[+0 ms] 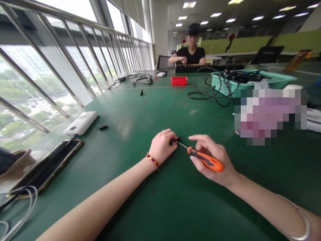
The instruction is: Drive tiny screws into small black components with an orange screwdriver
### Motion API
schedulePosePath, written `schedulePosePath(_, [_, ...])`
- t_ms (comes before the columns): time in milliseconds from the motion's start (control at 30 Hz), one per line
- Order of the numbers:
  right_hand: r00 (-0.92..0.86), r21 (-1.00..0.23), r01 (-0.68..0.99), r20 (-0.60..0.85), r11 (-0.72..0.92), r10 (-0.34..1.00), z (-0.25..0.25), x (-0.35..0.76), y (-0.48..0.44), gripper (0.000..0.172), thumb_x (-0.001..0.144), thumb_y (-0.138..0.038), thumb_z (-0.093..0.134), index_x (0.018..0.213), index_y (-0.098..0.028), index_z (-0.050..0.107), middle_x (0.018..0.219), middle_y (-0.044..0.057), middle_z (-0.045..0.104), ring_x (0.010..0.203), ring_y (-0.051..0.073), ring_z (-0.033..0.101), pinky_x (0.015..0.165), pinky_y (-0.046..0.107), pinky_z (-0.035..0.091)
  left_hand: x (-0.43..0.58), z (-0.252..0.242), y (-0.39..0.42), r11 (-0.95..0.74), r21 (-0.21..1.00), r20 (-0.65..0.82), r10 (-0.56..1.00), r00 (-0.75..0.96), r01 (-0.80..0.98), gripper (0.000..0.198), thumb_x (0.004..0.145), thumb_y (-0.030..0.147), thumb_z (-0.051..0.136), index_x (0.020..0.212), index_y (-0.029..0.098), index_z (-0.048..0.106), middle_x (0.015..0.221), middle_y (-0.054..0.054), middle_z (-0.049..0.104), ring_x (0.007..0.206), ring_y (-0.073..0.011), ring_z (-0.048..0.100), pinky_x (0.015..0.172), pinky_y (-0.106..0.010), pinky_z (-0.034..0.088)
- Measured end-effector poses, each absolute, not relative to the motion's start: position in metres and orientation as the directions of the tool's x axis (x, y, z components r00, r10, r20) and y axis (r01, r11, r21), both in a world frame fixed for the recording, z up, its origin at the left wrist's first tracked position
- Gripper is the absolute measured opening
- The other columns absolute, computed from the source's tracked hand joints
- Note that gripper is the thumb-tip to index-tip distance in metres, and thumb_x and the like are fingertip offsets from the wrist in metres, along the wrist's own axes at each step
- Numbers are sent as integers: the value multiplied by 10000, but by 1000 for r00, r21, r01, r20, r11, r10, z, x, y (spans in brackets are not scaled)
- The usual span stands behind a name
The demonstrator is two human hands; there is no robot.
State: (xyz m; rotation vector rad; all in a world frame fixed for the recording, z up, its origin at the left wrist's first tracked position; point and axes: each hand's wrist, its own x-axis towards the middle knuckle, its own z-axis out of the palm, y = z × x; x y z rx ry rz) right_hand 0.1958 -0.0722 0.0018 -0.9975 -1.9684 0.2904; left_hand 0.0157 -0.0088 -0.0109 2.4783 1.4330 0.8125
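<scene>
My left hand (163, 144) is closed in a pinch on a small black part (178, 139). The fingers hide most of that part, so its kind cannot be made out. An orange and dark grey screwdriver (207, 160) lies loosely in my right hand (217, 154), its handle against the palm side. The index finger is stretched out, clear of the handle, and the thumb lies near it. The screwdriver's metal shaft points left, its tip at the black part. Both hands are low over the green table (155, 207).
On the left lie a black phone (54, 164), a white power bank (81, 123) and a small black block (102, 127). Farther back are a red bin (179, 81) and a teal basket (223, 87) with black cables (198, 97). A person (192, 53) sits at the far end.
</scene>
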Motion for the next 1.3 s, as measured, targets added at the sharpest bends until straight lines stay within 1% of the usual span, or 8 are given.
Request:
schedulePosePath(67, [-334, -509, 529, 610, 679, 718, 5, 200, -73, 143, 771, -204, 541, 910, -212, 576, 633, -23, 587, 508, 106, 520, 533, 249, 438, 15, -12, -8, -533, 412, 373, 839, 396, 739, 88, 703, 147, 546, 740, 181, 618, 816, -12, 610, 757, -145, 577, 681, -248, 471])
schedulePosePath(100, [-312, -487, 527, 651, 696, 692, 7, 202, -74, 96, 790, -196, 517, 851, -216, 589, 652, -15, 617, 524, 109, 540, 543, 249, 441, 14, -12, -7, -534, 424, 372, 839, 397, 732, 95, 703, 146, 545, 746, 182, 622, 816, -11, 611, 752, -144, 578, 678, -248, 472])
schedulePosePath(233, [-153, -406, 586, 794, 701, 588, 8, 206, -69, 118, 808, -186, 530, 887, -222, 610, 725, 6, 647, 545, 109, 557, 554, 247, 446, 13, -13, -5, -525, 492, 363, 849, 384, 695, 104, 699, 141, 548, 742, 180, 635, 789, -7, 611, 727, -136, 580, 666, -242, 478])
schedulePosePath(300, [-164, -433, 613, 749, 661, 642, 4, 204, -62, 150, 813, -202, 545, 949, -217, 606, 707, 3, 608, 554, 109, 544, 585, 250, 452, 13, -14, -3, -521, 525, 363, 852, 376, 673, 104, 696, 139, 556, 743, 176, 641, 773, -6, 611, 717, -131, 580, 666, -240, 481])
schedulePosePath(400, [-179, -506, 674, 594, 538, 784, -7, 199, -45, 129, 827, -226, 530, 927, -205, 608, 818, 34, 592, 714, 144, 585, 656, 259, 455, 11, -15, 0, -516, 572, 359, 856, 371, 637, 102, 691, 139, 568, 745, 168, 649, 759, -7, 612, 691, -122, 578, 666, -237, 484])
schedulePosePath(567, [-260, -469, 752, 435, 463, 862, -20, 194, -17, 206, 769, -304, 605, 954, -212, 604, 888, 41, 590, 734, 165, 587, 645, 264, 443, 10, -18, 4, -502, 626, 348, 865, 362, 598, 100, 679, 137, 579, 744, 156, 653, 737, -6, 611, 664, -112, 577, 655, -229, 486])
schedulePosePath(900, [-348, -416, 748, 418, 517, 839, -25, 189, -4, 108, 791, -282, 573, 856, -226, 639, 821, 16, 609, 648, 145, 519, 665, 275, 404, 10, -18, 5, -500, 648, 337, 865, 372, 575, 98, 687, 151, 577, 751, 162, 650, 748, -10, 622, 682, -120, 589, 664, -242, 496])
schedulePosePath(1300, [-332, -470, 700, 453, 538, 828, -22, 190, -5, 110, 798, -274, 570, 853, -214, 643, 832, 28, 626, 699, 149, 581, 666, 257, 429, 13, -15, 2, -487, 649, 330, 873, 360, 585, 91, 676, 130, 577, 751, 151, 623, 745, -16, 627, 689, -126, 589, 671, -246, 499])
